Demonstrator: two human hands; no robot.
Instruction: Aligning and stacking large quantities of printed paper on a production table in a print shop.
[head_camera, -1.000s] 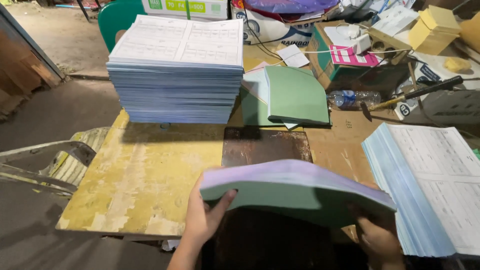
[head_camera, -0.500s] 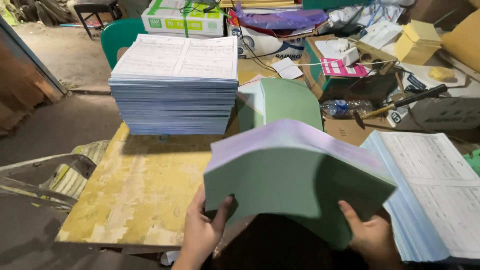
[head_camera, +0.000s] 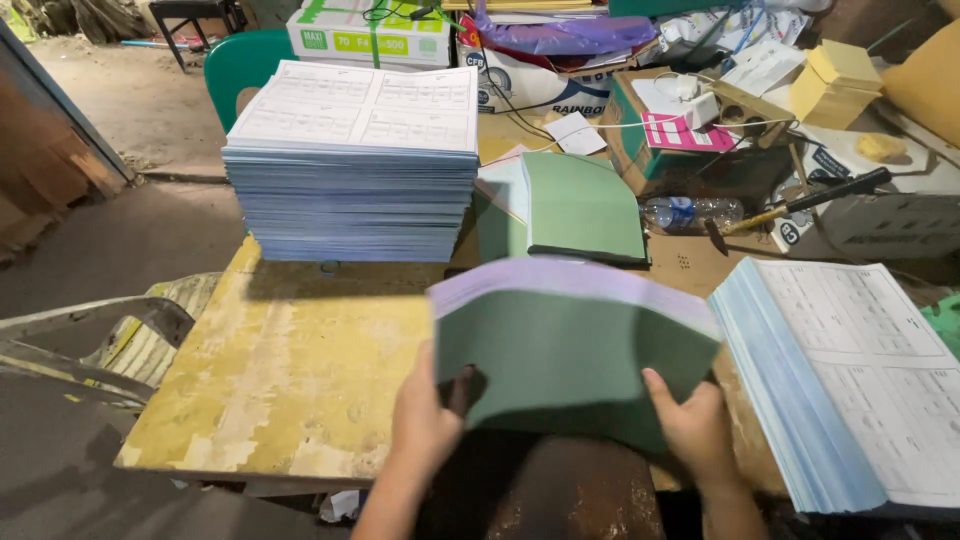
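Green card backs the pad (head_camera: 575, 345) that both hands hold upright over the desk (head_camera: 290, 370). The left hand (head_camera: 425, 425) grips its lower left corner, thumb in front and fingers hidden behind; the right hand (head_camera: 690, 425) pinches the lower right edge, thumb laid on the cover. A second ago the pad lay almost flat and low by the desk's near edge; now it stands on end, lilac sheets along the top, square to the desk. That looks like the sheets being knocked level, not yet set down. Right of the pad, touching the desk's right side, lies a fanned blue stack (head_camera: 850, 380). Beyond the pad, a green booklet (head_camera: 580, 205) lies flat, and left of that rises a tall stack (head_camera: 355, 170) of printed forms. A hammer (head_camera: 800, 200) rests further right.
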